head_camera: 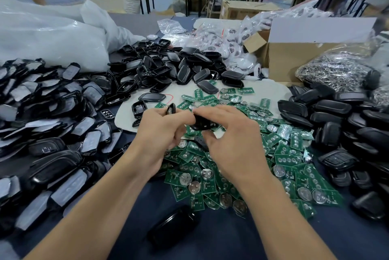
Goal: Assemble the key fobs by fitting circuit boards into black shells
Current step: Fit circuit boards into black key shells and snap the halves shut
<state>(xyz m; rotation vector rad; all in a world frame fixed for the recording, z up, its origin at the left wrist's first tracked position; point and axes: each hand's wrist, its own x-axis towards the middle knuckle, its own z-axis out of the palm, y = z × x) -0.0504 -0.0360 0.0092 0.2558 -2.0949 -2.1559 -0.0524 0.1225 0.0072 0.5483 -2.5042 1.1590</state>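
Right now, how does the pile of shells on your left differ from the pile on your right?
Most shells in the left pile show pale grey faces, while the right pile is plain black all over. Rims in the left pile look glossy, but shells in the right pile look matte. Both are black shells heaped beside the green circuit boards.

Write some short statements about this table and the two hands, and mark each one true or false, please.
1. The left hand grips a thin black part, and the right hand grips a black shell. True.
2. Green circuit boards lie heaped below the hands. True.
3. The cardboard box stands on the left. False: it stands at the right rear.
4. Loose shells are piled only on the left. False: shell piles lie on the left, at the rear and on the right.
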